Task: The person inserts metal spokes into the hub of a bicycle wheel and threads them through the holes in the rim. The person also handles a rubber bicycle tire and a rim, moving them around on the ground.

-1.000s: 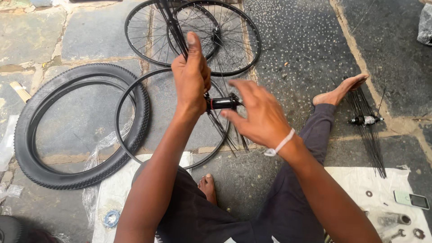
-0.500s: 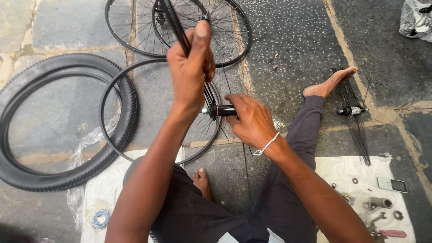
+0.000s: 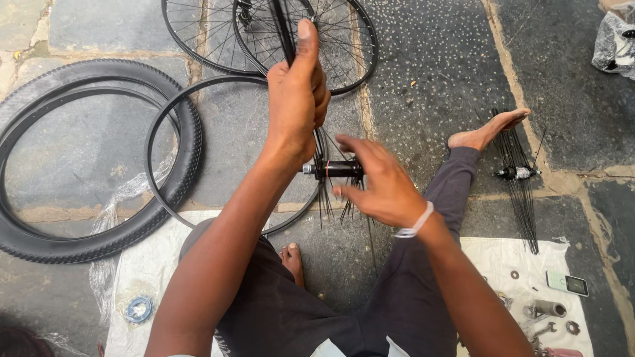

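My left hand [image 3: 296,99] is raised and closed around the black rim [image 3: 159,125] of a bicycle wheel held upright in front of me. At the wheel's centre sits a black hub [image 3: 334,169] with loose spokes [image 3: 331,201] hanging down from it. My right hand [image 3: 377,182] is at the hub's right end, fingers spread and curled around it, touching the spokes. I sit on the stone floor with my legs apart, right foot [image 3: 486,132] stretched out.
A black tyre [image 3: 79,244] lies at the left. Built wheels [image 3: 331,46] lie ahead. Another hub with spokes [image 3: 519,175] rests at the right. A white cloth [image 3: 522,264] holds small parts, tools and a phone [image 3: 567,283]. A plastic bag [image 3: 612,39] sits top right.
My view has shifted slightly. My left hand stays high on the rim. My right hand has opened its fingers and moved a little along the hub and spokes.
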### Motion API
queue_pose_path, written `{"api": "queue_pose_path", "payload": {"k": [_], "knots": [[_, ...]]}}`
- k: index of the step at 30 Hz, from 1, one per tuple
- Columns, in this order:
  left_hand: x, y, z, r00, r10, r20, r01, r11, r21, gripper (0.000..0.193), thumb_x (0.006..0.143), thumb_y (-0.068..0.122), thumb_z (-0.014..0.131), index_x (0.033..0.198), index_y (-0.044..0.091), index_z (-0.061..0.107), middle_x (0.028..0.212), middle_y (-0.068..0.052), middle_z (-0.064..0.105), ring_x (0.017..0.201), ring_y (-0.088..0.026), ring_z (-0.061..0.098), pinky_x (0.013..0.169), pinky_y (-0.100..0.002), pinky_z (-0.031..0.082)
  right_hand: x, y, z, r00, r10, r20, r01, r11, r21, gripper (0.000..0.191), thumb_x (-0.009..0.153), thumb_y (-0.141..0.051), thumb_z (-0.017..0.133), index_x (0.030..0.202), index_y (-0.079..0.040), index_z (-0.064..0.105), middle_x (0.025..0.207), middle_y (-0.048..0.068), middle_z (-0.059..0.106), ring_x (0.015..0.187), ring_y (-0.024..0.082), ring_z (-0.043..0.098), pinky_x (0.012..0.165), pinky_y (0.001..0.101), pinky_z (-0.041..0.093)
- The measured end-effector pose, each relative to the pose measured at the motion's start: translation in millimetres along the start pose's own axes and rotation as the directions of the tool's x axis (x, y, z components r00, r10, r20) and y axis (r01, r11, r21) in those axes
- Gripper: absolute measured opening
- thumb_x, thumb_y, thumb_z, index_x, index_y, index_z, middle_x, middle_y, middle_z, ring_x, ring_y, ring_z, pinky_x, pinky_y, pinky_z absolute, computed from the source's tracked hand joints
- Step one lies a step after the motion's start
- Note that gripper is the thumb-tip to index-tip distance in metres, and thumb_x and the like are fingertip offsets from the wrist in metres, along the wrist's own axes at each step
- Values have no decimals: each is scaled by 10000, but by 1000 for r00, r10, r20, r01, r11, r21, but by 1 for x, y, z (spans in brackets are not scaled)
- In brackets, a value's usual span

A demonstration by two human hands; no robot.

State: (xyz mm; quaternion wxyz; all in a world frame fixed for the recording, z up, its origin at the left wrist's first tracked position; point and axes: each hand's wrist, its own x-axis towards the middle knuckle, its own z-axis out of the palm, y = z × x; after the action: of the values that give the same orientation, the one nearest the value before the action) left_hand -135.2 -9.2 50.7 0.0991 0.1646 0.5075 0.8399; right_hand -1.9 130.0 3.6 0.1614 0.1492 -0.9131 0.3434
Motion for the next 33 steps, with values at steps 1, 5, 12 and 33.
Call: {"api": "queue_pose_path", "payload": {"k": [1,5,12,33], "knots": [[0,-1,0,1000,16,9,-16,1000,5,595,945,642,585,607,241,304,515,107,280,402,-39,216,357,-261,148,-4,6,-5,999,-43,5,42,989,143,756,825,-211,839,1432,38,464,1310,236,584,1195,352,577,937,476,488],[0,-6,0,994,101,52,-105,992,74,612,963,668,566,619,240,296,542,105,297,436,-33,240,382,-257,166,-19,36,-17,875,424,-233,-281,838,468,305,1034,-143,671,1312,-18,658,1176,65,718,1088,170,676,958,343,541],[6,0,-3,981,114,158,-116,993,4,588,986,635,564,640,224,326,548,97,282,439,-41,222,383,-265,150,-8,62,-2,829,557,34,-552,809,204,358,932,-87,668,1289,-90,673,910,40,734,752,109,677,666,280,563],[2,17,-12,945,68,320,-71,997,-3,604,1018,628,527,653,186,337,557,65,285,435,-64,236,389,-272,169,14,41,-31,991,54,123,12,877,-481,384,974,-85,603,1333,-178,707,816,95,708,693,273,690,621,415,554]]}}
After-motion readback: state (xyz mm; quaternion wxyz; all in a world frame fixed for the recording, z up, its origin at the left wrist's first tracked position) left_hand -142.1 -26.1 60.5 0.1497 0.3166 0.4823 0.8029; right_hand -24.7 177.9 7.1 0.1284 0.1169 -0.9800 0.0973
